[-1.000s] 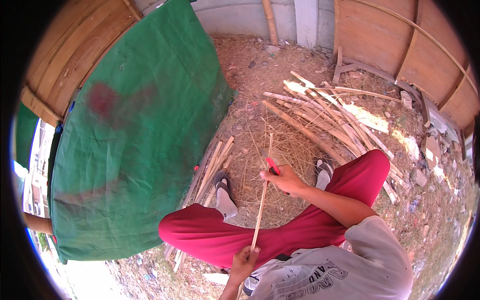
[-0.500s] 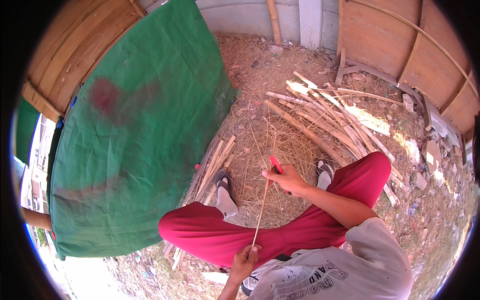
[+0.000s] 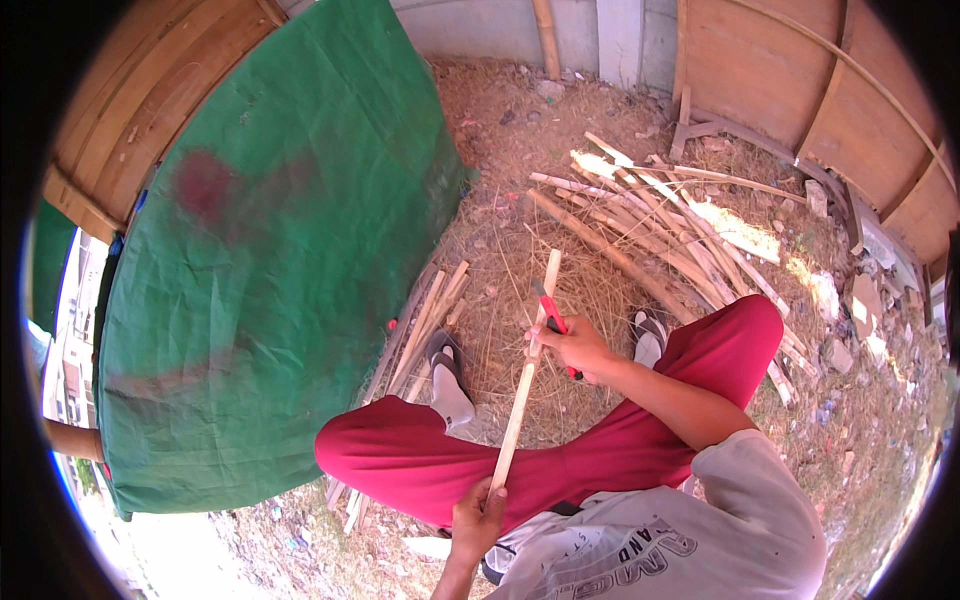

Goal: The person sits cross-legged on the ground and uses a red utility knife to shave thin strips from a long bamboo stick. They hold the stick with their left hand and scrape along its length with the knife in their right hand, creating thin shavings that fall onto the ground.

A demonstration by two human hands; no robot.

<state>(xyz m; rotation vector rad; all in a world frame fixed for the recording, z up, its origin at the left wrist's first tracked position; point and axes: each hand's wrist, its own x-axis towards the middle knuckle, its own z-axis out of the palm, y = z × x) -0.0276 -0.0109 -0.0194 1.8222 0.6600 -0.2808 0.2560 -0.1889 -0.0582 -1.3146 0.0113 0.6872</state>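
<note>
A pale split bamboo strip (image 3: pixel 517 412) slants up and away from me over my lap, its broad face showing. My left hand (image 3: pixel 478 515) is closed around its near end. My right hand (image 3: pixel 580 347) grips a red-and-black cutter knife (image 3: pixel 551 312), with the fingers also at the strip's upper part. The knife lies across the strip there; its blade is thin, and exactly how its edge meets the bamboo cannot be made out. The strip's far end sticks out beyond the right hand, over the ground between my feet.
A pile of bamboo strips (image 3: pixel 650 225) lies ahead to the right. More strips (image 3: pixel 432 325) lie beside my left foot, along a hanging green tarpaulin (image 3: pixel 290 260). Thin shavings (image 3: pixel 500 350) cover the ground between my feet. Rubble (image 3: pixel 865 305) lines the wooden panels at right.
The bamboo strip has turned from its narrow edge to its broad face. My left hand has shifted slightly left; my right hand and the knife have moved only a little.
</note>
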